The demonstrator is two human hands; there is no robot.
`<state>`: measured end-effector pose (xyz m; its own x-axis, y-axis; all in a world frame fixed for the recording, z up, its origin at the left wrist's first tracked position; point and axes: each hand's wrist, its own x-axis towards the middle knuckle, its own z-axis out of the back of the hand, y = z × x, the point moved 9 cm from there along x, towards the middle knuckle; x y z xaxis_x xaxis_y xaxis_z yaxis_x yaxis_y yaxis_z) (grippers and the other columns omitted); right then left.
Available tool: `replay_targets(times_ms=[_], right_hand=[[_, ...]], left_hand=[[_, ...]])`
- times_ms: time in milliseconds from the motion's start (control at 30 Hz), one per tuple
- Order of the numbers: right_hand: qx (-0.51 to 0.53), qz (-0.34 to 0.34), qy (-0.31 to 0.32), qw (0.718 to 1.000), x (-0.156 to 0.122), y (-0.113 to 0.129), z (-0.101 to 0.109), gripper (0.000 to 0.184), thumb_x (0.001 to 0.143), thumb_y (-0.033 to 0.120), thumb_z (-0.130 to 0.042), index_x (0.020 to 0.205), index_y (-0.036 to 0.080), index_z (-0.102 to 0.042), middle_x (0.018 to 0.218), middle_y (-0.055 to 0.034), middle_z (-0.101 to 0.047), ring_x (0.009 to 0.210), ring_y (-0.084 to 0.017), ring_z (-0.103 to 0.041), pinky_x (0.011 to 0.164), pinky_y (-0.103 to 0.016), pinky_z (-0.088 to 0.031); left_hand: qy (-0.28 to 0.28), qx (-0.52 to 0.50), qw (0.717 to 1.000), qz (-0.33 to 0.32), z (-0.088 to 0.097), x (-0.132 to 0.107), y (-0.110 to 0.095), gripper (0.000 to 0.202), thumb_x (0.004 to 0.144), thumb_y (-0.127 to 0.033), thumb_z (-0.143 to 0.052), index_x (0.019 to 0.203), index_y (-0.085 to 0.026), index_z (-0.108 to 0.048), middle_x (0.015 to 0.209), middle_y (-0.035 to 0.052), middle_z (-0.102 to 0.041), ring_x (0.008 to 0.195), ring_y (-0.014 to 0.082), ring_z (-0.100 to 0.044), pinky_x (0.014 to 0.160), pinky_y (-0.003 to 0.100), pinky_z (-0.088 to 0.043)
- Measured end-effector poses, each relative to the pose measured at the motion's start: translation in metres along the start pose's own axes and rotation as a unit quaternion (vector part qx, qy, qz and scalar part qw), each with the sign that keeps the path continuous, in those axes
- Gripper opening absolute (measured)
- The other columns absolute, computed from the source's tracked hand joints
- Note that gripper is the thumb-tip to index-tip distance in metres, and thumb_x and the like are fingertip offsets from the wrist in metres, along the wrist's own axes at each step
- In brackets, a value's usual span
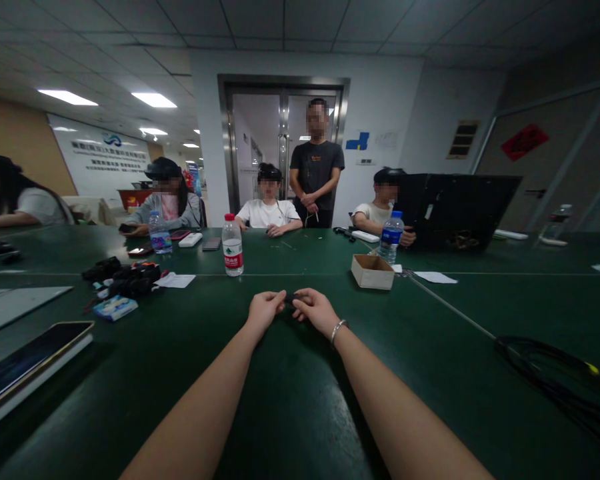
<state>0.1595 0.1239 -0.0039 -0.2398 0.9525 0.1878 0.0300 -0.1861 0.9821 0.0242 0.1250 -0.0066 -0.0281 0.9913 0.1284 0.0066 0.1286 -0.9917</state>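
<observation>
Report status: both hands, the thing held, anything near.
Left hand and right hand both holding small dark object. Too small to identify. Red-capped bottle and open box stand beyond hands.

On the big green table (180,333) I can see a water bottle with a red cap (233,247), and a small open box (373,277) near a bottle with a blue cap (391,239). A phone (35,353) lies well apart from a black cord (555,387) that is curled in loops. Past the table, a person in a dark shirt (319,163) stands in front of a door with a shiny frame (253,133).
</observation>
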Motion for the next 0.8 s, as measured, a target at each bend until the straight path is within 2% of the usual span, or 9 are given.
replay_targets(times_ms=[233,400,500,633,800], right_hand=[[-0.034,0.033,-0.014,0.999,-0.002,0.011,-0.003,0.026,0.072,0.019,-0.062,0.095,0.016,-0.049,0.066,0.0014,-0.061,0.052,-0.012,-0.061,0.041,-0.019,-0.047],[-0.045,0.061,-0.029,0.997,-0.003,0.021,-0.003,0.024,0.071,0.015,-0.062,0.093,0.017,-0.052,0.069,0.0005,-0.063,0.064,-0.015,-0.063,0.059,-0.026,-0.053],[-0.045,0.059,-0.028,0.997,-0.003,0.021,-0.003,0.024,0.071,0.015,-0.063,0.093,0.018,-0.053,0.071,0.0001,-0.063,0.069,-0.016,-0.064,0.066,-0.029,-0.053],[-0.006,0.033,-0.027,0.999,-0.002,0.016,-0.001,0.022,0.073,0.018,-0.065,0.090,0.015,-0.053,0.068,-0.0016,-0.064,0.064,-0.016,-0.064,0.059,-0.025,-0.053],[0.062,-0.066,-0.024,0.996,-0.001,0.000,-0.001,0.013,0.083,0.023,-0.059,0.080,0.011,-0.054,0.061,-0.0065,-0.064,0.052,-0.014,-0.063,0.047,-0.019,-0.051]], left_hand=[[-0.013,0.001,1.000,0.019,0.002,0.003,0.006,0.044,0.061,-0.056,-0.064,0.058,-0.012,-0.059,0.052,0.0026,-0.054,0.045,0.0097,-0.045,0.045,0.020,-0.031],[-0.032,-0.012,0.998,0.043,0.005,0.007,0.014,0.048,0.061,-0.059,-0.062,0.060,-0.011,-0.059,0.054,0.0039,-0.056,0.046,0.0104,-0.047,0.046,0.022,-0.034],[-0.022,0.000,1.000,0.016,0.003,0.005,0.007,0.046,0.064,-0.056,-0.062,0.064,-0.011,-0.061,0.057,0.0038,-0.057,0.050,0.0109,-0.049,0.050,0.022,-0.037],[-0.006,0.001,0.999,-0.037,0.000,-0.003,-0.009,0.038,0.066,-0.049,-0.063,0.074,-0.012,-0.063,0.061,0.0024,-0.057,0.055,0.0118,-0.052,0.053,0.022,-0.039],[0.029,-0.002,0.996,-0.079,-0.004,-0.009,-0.025,0.034,0.066,-0.037,-0.067,0.090,-0.014,-0.063,0.089,0.0080,-0.063,0.077,0.0173,-0.058,0.069,0.027,-0.045]])
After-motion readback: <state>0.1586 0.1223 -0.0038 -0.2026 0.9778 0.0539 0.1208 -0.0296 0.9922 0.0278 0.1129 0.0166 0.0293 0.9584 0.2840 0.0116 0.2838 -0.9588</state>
